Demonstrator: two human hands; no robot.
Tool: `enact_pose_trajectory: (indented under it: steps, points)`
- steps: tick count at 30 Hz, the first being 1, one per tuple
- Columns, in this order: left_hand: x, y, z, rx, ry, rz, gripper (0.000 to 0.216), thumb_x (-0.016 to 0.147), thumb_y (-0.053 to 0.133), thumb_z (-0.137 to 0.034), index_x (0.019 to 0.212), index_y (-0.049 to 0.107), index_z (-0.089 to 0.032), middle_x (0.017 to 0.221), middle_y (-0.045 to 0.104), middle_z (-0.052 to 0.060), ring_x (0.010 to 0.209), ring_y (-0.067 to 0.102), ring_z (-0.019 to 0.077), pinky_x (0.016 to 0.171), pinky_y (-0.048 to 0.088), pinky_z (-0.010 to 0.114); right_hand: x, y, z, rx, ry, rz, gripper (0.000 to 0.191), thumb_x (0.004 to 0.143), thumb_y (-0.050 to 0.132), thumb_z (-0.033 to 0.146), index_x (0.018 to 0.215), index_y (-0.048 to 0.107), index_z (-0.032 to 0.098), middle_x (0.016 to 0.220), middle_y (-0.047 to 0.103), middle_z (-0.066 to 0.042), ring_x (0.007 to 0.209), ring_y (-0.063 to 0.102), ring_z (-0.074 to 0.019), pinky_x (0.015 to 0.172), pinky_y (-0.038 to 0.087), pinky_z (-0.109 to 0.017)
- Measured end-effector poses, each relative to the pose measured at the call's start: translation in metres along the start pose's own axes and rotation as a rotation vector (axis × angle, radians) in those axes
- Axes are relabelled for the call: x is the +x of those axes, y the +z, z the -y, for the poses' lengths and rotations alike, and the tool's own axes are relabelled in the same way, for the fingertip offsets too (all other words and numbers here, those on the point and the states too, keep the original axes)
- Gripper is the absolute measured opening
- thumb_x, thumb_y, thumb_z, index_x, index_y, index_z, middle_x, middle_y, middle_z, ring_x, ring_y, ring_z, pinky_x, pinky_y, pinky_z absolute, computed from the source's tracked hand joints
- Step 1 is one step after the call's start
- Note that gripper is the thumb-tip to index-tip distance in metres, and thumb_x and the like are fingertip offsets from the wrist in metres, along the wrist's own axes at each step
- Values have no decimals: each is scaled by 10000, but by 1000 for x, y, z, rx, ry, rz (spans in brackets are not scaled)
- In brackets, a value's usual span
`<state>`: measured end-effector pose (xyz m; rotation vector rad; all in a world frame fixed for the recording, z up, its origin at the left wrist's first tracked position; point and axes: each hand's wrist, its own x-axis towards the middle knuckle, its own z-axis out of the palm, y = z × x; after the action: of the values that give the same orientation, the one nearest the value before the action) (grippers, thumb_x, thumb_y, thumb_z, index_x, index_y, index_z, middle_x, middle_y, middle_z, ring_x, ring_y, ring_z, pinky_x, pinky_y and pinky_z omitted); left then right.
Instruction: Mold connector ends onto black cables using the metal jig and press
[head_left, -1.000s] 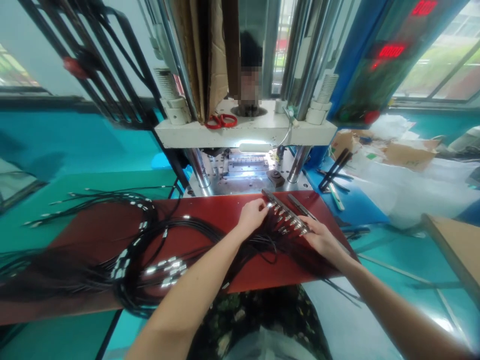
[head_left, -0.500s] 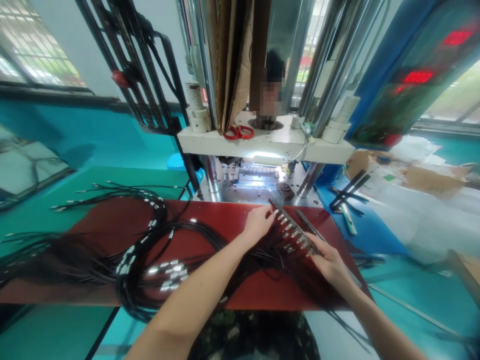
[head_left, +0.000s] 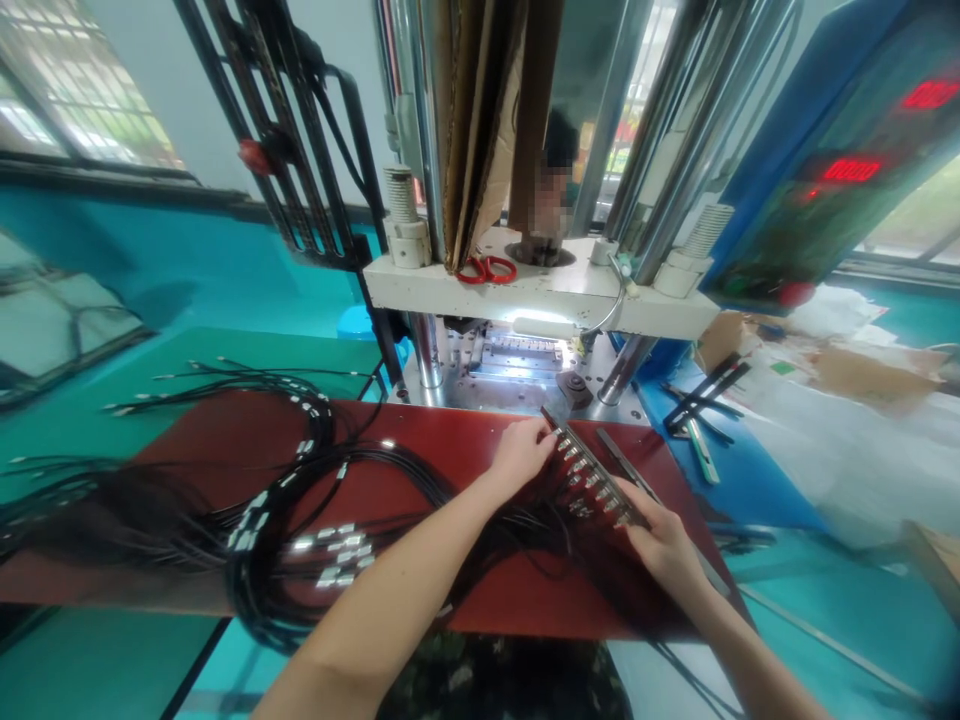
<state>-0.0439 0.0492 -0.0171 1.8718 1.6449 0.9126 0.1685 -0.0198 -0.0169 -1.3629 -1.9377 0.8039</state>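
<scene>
A dark metal bar [head_left: 596, 470] with a row of small silver connectors slants above the red-brown board, black cables hanging beneath it. My right hand [head_left: 660, 530] grips its lower right end, thumb on the near side. At the upper left end, my left hand [head_left: 523, 455] is closed in a pinch against the bar. Whatever lies between those fingertips is hidden. A second flat metal bar [head_left: 622, 458] rests on the board just beyond my right hand. Coiled black cables [head_left: 259, 520] with silver ends lie left of my left forearm.
Behind the board [head_left: 465, 430] stands a press with a white crossplate [head_left: 540, 295] and a lit metal mould [head_left: 521, 355]. Red-handled scissors [head_left: 487, 270] lie on the crossplate. Pliers and a green-handled cutter [head_left: 701, 455] are at right, near plastic bags [head_left: 847, 430]. A person is behind the press.
The view has shifted slightly, so the press sits a little further right. Both hands keep their places at the ends of the bar, with hardly any movement.
</scene>
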Motion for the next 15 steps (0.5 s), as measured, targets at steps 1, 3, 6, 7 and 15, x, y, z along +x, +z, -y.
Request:
enact_pose_trajectory:
  steps: [1,3,6,7,15]
  points:
    - [0,1,0,14,9,0,184,779,483,-280,644,564,-184,648,609,1,610,511,130,580,324,233,0,0,-3,-23,-8,1,477,698,393,114,1143,550,185,1130,612,-29,1085,529,-208,956,392,-322]
    - [-1,2,0,65,29,-3,189,796,463,-277,669,571,-187,658,614,9,625,524,138,582,322,237,-1,1,-9,-59,-21,10,497,698,389,109,1169,531,180,1124,615,-31,1079,536,-203,950,398,-316]
    - [1,1,0,183,43,0,202,819,431,-273,713,584,-194,707,631,24,690,557,155,615,341,243,5,0,-12,-93,-36,25,533,679,382,96,1185,522,184,1146,604,-27,1098,524,-200,955,390,-310]
    - [4,-1,0,222,40,5,211,826,420,-277,727,588,-196,730,636,29,718,565,160,633,351,245,10,-1,-12,-105,-29,27,541,671,384,94,1184,526,193,1149,603,-23,1099,523,-204,954,390,-313]
    - [55,-34,25,376,-130,-7,235,784,398,-224,762,624,-165,828,651,103,839,586,222,724,396,297,113,2,2,-217,-119,222,477,664,386,68,1082,571,206,1086,632,-7,1024,552,-172,891,399,-266]
